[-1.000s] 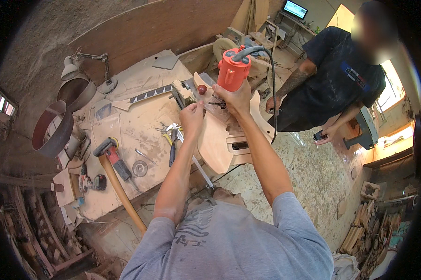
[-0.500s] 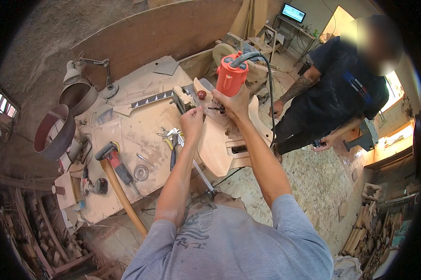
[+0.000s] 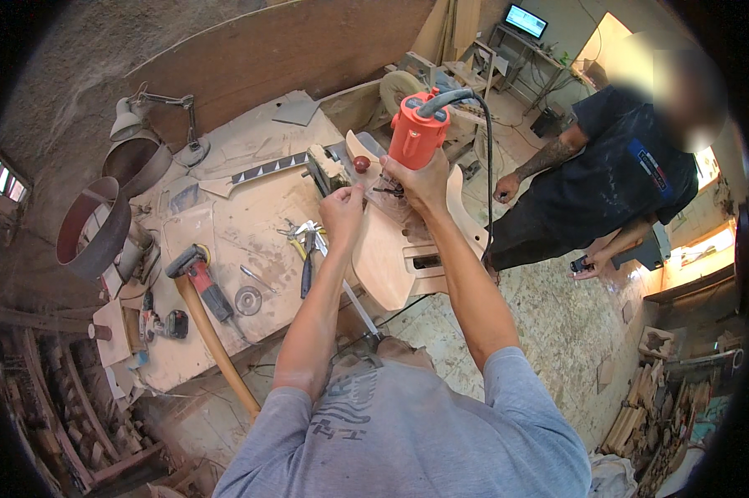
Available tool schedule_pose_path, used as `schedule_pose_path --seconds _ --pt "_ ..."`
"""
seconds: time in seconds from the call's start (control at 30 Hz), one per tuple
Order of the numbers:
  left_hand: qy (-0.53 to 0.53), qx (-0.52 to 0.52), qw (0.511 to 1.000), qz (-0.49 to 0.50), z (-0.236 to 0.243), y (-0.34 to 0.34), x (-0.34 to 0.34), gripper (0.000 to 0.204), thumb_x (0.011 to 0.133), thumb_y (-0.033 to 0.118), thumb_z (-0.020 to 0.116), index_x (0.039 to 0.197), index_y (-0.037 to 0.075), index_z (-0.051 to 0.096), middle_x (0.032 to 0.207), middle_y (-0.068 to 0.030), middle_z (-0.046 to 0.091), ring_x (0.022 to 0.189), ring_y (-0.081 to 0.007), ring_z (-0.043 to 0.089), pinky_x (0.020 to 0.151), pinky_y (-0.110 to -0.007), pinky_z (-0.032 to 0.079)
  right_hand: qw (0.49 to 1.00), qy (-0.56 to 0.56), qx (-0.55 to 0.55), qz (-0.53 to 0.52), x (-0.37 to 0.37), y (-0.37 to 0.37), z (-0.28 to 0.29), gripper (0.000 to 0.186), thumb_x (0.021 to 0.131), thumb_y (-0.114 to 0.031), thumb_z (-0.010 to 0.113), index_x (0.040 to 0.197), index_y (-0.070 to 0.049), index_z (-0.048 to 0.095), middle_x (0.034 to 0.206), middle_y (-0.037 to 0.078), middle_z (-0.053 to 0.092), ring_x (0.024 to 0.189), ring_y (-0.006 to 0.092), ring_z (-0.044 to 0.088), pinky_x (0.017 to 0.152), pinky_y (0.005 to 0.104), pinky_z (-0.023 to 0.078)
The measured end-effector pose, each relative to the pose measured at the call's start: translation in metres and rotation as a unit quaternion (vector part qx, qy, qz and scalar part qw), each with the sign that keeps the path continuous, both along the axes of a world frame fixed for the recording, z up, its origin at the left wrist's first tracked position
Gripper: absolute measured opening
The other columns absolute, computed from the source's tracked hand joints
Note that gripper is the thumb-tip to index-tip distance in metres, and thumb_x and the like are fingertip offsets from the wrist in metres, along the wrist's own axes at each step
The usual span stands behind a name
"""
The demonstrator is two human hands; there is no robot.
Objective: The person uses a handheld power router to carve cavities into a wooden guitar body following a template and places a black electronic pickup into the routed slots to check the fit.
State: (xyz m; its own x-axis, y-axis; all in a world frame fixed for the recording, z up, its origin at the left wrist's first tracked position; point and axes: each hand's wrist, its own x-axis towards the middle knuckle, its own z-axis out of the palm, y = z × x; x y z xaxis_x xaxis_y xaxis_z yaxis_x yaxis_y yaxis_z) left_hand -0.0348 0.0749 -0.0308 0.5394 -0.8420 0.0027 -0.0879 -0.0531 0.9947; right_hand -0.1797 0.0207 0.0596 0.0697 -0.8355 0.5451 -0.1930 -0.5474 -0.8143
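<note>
A red handheld router (image 3: 420, 131) with a thick black cable stands on a pale wooden electric guitar body (image 3: 383, 259). My right hand (image 3: 424, 184) is wrapped round the lower part of the router's housing. Beside the router's round dark-red knob (image 3: 361, 164), my left hand (image 3: 342, 209) is closed, its fingertips pinched together at the edge of the clear base plate. Whatever lies between those fingertips is too small or hidden to make out. A clamp (image 3: 328, 171) sits at the body's far left edge. Much of the router's base and its bit are covered by my right hand.
On the bench (image 3: 225, 249) lie a guitar neck (image 3: 262, 173), an angle grinder (image 3: 204, 286), calipers (image 3: 310, 235), pliers (image 3: 296, 242) and a cordless drill (image 3: 163, 322). A desk lamp (image 3: 193, 149) stands at the back left. Another person (image 3: 615, 158) stands close by on the right.
The router and both my hands keep nearly the same place on the guitar body. At the right, the other person has shifted a little, and their lower hand has moved.
</note>
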Motion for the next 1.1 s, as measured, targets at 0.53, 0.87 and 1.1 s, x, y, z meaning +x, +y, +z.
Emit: schedule_pose_path --seconds 0.53,0.87,1.1 --pt "0.016 0.003 1.0 0.0 -0.011 -0.007 0.002 0.036 0.098 0.028 0.075 0.098 -0.007 0.081 0.083 -0.009 0.079 0.074 -0.0137 0.074 0.07 -0.029 0.057 0.999 0.009 0.009 -0.032 0.001 0.006 0.001 0.072 0.07 -0.033 0.093 0.13 -0.005 0.067 0.117 0.012 0.077 0.106 0.0255 0.075 0.095 0.0402 0.056" --pt "0.001 0.008 1.0 0.007 -0.003 -0.002 0.001 0.037 0.097 0.031 0.076 0.096 -0.006 0.082 0.078 -0.0078 0.077 0.071 -0.0128 0.071 0.069 -0.029 0.055 0.999 0.0 0.039 -0.031 0.003 0.009 0.002 0.07 0.071 -0.034 0.092 0.129 -0.005 0.067 0.116 0.012 0.076 0.105 0.0257 0.074 0.095 0.04 0.056" --pt "-0.014 0.0 1.0 0.001 -0.012 -0.007 0.003 0.039 0.095 0.035 0.075 0.096 -0.003 0.082 0.079 -0.0124 0.078 0.072 -0.019 0.074 0.072 -0.035 0.056 0.999 0.01 0.033 -0.01 -0.001 0.009 0.008 0.071 0.07 -0.03 0.092 0.131 -0.006 0.065 0.119 0.01 0.075 0.107 0.024 0.072 0.097 0.0391 0.055"
